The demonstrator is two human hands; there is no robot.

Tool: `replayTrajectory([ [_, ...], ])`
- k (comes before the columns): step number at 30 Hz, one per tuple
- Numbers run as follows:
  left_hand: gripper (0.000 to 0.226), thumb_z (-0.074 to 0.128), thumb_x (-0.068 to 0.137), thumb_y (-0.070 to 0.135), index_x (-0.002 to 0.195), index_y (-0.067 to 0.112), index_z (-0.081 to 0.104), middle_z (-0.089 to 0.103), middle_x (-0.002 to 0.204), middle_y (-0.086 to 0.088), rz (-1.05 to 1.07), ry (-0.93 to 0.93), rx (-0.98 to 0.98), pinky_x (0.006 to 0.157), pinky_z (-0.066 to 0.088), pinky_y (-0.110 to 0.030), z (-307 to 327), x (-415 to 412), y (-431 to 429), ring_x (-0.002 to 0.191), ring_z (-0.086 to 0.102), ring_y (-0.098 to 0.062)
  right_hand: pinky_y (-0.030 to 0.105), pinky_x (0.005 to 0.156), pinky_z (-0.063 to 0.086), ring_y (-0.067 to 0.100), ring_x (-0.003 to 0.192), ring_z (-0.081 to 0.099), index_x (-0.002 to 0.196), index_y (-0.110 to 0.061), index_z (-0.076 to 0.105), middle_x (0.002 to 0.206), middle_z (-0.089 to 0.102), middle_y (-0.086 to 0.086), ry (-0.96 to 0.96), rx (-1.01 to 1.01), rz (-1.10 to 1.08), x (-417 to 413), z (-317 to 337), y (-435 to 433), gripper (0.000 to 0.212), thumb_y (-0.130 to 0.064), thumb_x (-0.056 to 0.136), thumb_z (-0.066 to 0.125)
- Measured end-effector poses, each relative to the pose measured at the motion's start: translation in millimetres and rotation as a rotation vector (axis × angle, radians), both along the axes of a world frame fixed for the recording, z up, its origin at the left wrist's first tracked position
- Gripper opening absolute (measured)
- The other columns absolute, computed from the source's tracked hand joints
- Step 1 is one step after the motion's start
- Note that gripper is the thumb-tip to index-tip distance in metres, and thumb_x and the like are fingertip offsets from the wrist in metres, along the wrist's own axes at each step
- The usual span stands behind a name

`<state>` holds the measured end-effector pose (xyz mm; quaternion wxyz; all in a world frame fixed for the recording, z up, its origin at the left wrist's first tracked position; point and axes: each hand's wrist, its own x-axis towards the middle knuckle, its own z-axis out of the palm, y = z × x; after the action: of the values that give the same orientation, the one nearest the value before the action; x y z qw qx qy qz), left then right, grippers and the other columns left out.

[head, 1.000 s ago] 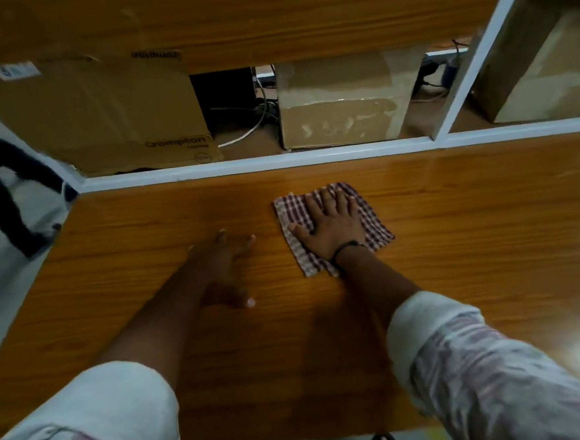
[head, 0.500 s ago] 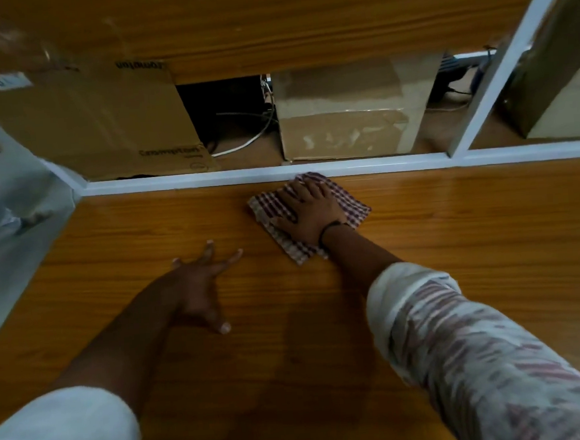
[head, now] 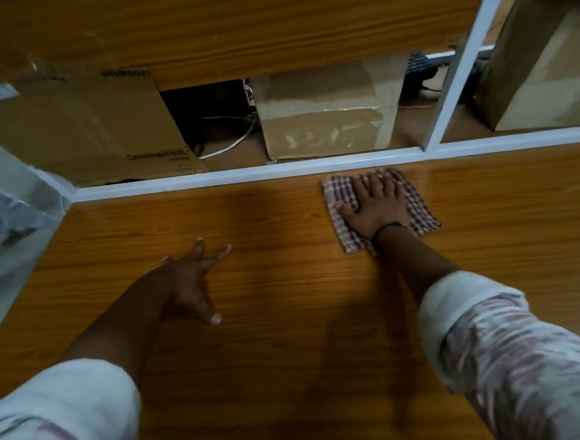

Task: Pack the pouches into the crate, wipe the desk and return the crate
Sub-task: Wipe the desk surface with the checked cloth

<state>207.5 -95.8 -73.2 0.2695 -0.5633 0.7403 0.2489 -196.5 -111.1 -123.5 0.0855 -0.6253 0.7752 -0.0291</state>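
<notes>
Pressing down on a folded red-and-white checked cloth (head: 418, 207), the right hand (head: 375, 210) lies flat with its fingers straight and spread, pinning the cloth to the far edge of the orange-brown wooden desk (head: 291, 357), just beside the white frame strip (head: 244, 176). The left hand (head: 187, 289) rests on the bare desk, well apart from the cloth, fingers splayed, grasping nothing. Behind the frame stand a large brown cardboard box (head: 80, 131) and a smaller taped cardboard box (head: 326, 121)
</notes>
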Motion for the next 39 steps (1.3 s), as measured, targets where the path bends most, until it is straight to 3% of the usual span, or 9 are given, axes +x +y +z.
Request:
replayTrajectory([
  [7, 0.143, 0.086, 0.049, 0.073, 0.146, 0.062, -0.019, -0.035, 0.16, -0.009, -0.048, -0.039, -0.003, 0.116, -0.009, -0.07, 8.8, -6.7, 3.4, 0.151, -0.014, -0.041, 0.053, 0.123, -0.001, 0.025, 0.154, -0.005, 0.159, -0.038, 0.002, 0.168, 0.002, -0.003, 0.015, -0.022, 0.657, 96.6, -3.1, 94.0, 0.08, -0.08, 0.091, 0.007],
  [10, 0.142, 0.085, 0.05, 0.072, 0.146, 0.061, -0.018, -0.034, 0.161, -0.008, -0.062, -0.043, -0.023, 0.115, -0.006, -0.072, 10.1, -7.0, 5.5, 0.151, -0.011, -0.042, 0.051, 0.123, -0.003, 0.023, 0.154, -0.007, 0.158, -0.04, 0.002, 0.168, 0.0, -0.003, 0.043, -0.041, 0.45, 54.3, -3.0, 96.9, 0.083, -0.083, 0.086, -0.002],
  [15, 0.143, 0.085, 0.048, 0.073, 0.147, 0.061, -0.018, -0.031, 0.162, -0.008, -0.064, -0.041, -0.073, 0.116, -0.002, -0.069, 8.0, -5.6, 7.4, 0.152, -0.007, -0.041, 0.049, 0.123, -0.006, 0.029, 0.154, -0.005, 0.159, -0.036, 0.004, 0.168, -0.002, 0.001, 0.033, 0.01, -0.036, 24.5, -0.3, 103.4, 0.085, -0.083, 0.088, 0.01],
  [24, 0.151, 0.085, 0.035, 0.077, 0.145, 0.063, -0.018, -0.029, 0.163, -0.006, -0.046, -0.022, -0.067, 0.118, 0.008, -0.069, 0.8, -1.3, 5.5, 0.152, -0.009, -0.044, 0.05, 0.124, -0.002, 0.026, 0.154, -0.006, 0.158, -0.04, 0.004, 0.168, 0.002, -0.002, 0.018, 0.011, 0.583, 150.3, 4.0, 247.5, 0.077, -0.079, 0.093, 0.02],
  [28, 0.153, 0.081, 0.031, 0.079, 0.146, 0.061, -0.018, -0.029, 0.163, -0.01, -0.075, -0.018, -0.049, 0.118, 0.013, -0.07, 3.0, -1.5, 6.5, 0.151, -0.009, -0.046, 0.052, 0.123, 0.004, 0.026, 0.154, -0.002, 0.158, -0.04, 0.005, 0.168, 0.003, 0.001, 0.082, 0.003, 0.111, 70.0, 3.0, 225.4, 0.085, -0.084, 0.085, 0.002],
  [31, 0.151, 0.083, 0.037, 0.076, 0.148, 0.058, -0.018, -0.028, 0.163, -0.011, -0.078, -0.024, -0.052, 0.118, 0.015, -0.069, 5.4, -1.2, 8.1, 0.151, -0.007, -0.047, 0.052, 0.123, -0.001, 0.03, 0.154, -0.002, 0.16, -0.034, 0.006, 0.168, 0.001, 0.004, 0.075, 0.034, -0.258, 55.6, 7.8, 208.4, 0.089, -0.084, 0.086, 0.008],
  [33, 0.15, 0.084, 0.04, 0.074, 0.149, 0.057, -0.017, -0.029, 0.163, -0.01, -0.09, -0.027, -0.058, 0.117, 0.018, -0.068, 5.7, -3.0, 8.8, 0.151, -0.005, -0.047, 0.054, 0.122, 0.001, 0.033, 0.154, -0.003, 0.16, -0.031, 0.003, 0.168, 0.002, 0.007, 0.079, 0.019, -0.129, 98.3, 5.4, 219.4, 0.086, -0.079, 0.089, 0.011],
  [36, 0.148, 0.086, 0.043, 0.069, 0.151, 0.056, -0.014, -0.03, 0.163, -0.007, -0.061, -0.008, -0.059, 0.118, 0.02, -0.067, 4.7, -2.4, 11.3, 0.151, -0.004, -0.047, 0.052, 0.123, 0.0, 0.028, 0.154, -0.006, 0.16, -0.034, 0.006, 0.168, 0.003, 0.002, 0.018, -0.012, 0.372, 172.1, 3.6, 262.7, 0.078, -0.076, 0.095, 0.018],
  [39, 0.149, 0.083, 0.039, 0.071, 0.152, 0.055, -0.013, -0.029, 0.163, -0.008, -0.077, 0.007, -0.053, 0.118, 0.018, -0.067, 5.1, -1.7, 11.8, 0.151, -0.006, -0.045, 0.047, 0.124, -0.001, 0.025, 0.154, -0.002, 0.159, -0.038, 0.007, 0.167, 0.005, -0.001, 0.071, -0.022, 0.375, 153.8, 0.2, 269.3, 0.074, -0.075, 0.096, 0.018],
])
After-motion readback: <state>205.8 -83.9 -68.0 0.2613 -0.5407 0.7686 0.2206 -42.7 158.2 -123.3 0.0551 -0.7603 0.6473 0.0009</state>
